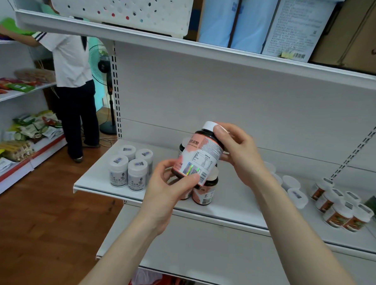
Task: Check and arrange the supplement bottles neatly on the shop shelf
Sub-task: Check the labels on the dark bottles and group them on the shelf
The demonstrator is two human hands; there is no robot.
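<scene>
Currently my left fingers curl round the base of the pink-label bottle, and my right fingers pinch its shoulder just under the white cap. Both the left hand and the right hand are grasping it. The bottle is in the air, tilted with its cap up and to the far right and its printed table and shiny sticker turned toward me. I judge this to be the checking step.

Directly below it, its matching dark bottles stand close together on the shelf. To the left is a tidy block of white bottles. To the right are some low white jars, and further right the orange-label bottles. Far left, another person works at a separate rack.

The hazard I see is the set-down. The grip is only at the two ends, so if one hand lets go while the bottle leans, it could slip and topple the bottles underneath. My right forearm also passes just above the white jars, and a careless lowering could sweep them out of line. The bottle could also end up with its back label facing outward.
</scene>
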